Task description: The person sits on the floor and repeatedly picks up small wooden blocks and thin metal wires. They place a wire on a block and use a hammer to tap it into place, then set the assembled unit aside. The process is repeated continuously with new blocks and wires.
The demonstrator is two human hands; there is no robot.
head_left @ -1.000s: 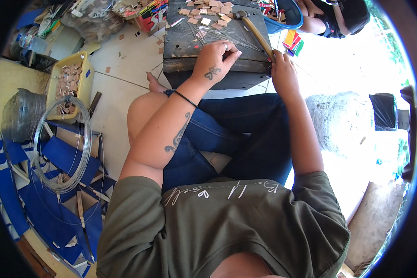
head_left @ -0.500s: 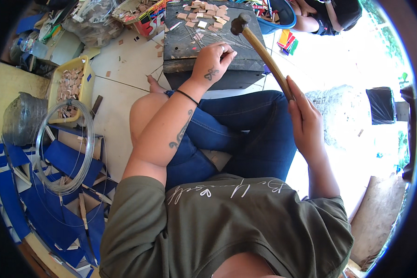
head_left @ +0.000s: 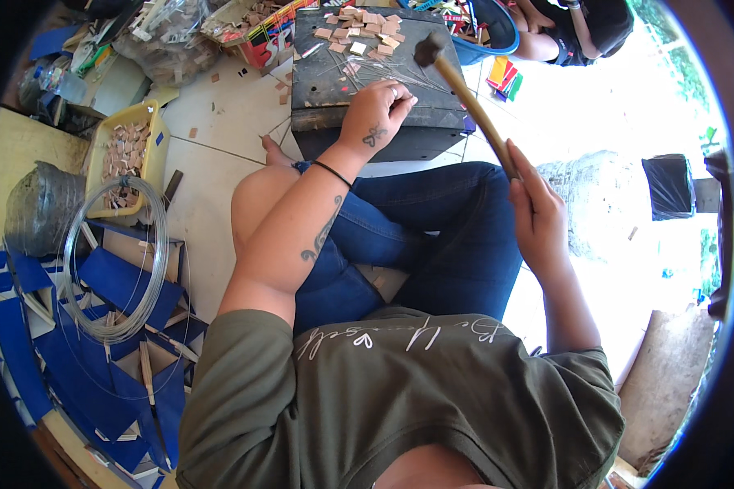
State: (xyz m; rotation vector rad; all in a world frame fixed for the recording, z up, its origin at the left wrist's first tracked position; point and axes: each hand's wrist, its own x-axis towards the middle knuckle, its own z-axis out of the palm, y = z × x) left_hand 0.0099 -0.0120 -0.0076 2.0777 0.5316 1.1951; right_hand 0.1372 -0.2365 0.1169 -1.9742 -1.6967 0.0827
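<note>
My right hand [head_left: 534,204] grips the wooden handle of a hammer [head_left: 465,98], raised above the right side of a dark wooden block [head_left: 326,81]; its dark head hangs over the block's far right corner. My left hand [head_left: 377,112] rests on the block's top with fingers curled, pinching something small among thin metal wires [head_left: 408,75] spread across the surface; what it pinches is too small to tell. Several small square wooden tiles [head_left: 359,24] lie on the far part of the block. I sit cross-legged in blue jeans behind the block.
A yellow tray [head_left: 110,134] of small tiles stands at the left, with a coil of wire [head_left: 114,261] and blue cardboard pieces [head_left: 98,342] below it. Boxes and bags crowd the top left. Another person [head_left: 571,33] sits at the top right beside a blue basin [head_left: 485,24].
My right hand has lifted the hammer off the block and drawn it back toward me. My left hand has stayed in place on the block.
</note>
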